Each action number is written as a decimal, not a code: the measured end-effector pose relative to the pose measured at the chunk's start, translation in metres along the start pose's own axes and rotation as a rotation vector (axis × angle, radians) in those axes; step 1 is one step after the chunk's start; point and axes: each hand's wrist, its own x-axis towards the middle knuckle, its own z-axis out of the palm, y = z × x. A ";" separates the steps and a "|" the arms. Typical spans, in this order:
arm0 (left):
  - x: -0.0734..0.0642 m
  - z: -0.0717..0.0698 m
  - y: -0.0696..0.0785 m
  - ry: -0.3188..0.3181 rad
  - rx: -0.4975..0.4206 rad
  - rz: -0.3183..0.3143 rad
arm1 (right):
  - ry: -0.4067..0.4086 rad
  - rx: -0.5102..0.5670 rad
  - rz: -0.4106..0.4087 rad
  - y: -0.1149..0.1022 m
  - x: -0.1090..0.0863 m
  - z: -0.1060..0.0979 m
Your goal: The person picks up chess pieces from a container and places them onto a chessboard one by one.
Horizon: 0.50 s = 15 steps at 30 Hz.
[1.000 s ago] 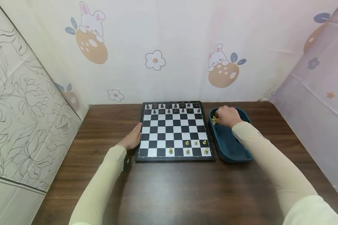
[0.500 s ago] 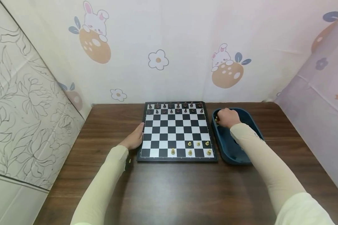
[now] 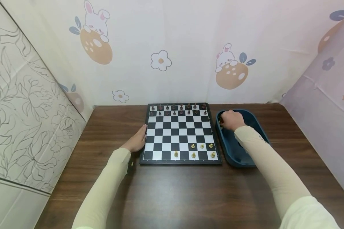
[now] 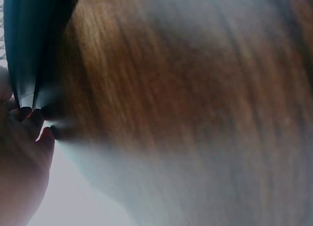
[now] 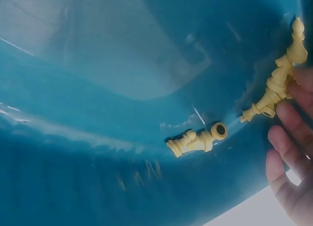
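Note:
A chessboard lies on the table in the head view. My left hand rests against its left edge with fingers extended. In the left wrist view, the left hand shows only in part at the side. My right hand reaches into a blue tray to the right of the board. In the right wrist view, the fingers of that hand, slightly bent, touch a cluster of cream chess pieces along the tray's wall; the thumb is hidden. More cream pieces lie nearby in the tray.
Two rows of dark chess pieces stand along the board's far side. Several cream pieces stand at its near right. A patterned curtain hangs behind the wooden table; a drawn-flower panel borders the left.
The head view has shifted slightly. My right hand has moved a little lower over the tray's far left corner, covering more of the cream pieces. The left hand stays at the board's edge.

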 end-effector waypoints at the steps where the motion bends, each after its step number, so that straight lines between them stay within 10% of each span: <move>1: 0.000 0.000 0.000 -0.002 0.003 -0.001 | 0.000 0.004 0.003 0.000 -0.001 -0.001; 15: -0.003 -0.001 0.003 -0.003 -0.005 -0.007 | 0.025 0.018 -0.033 0.003 -0.013 -0.023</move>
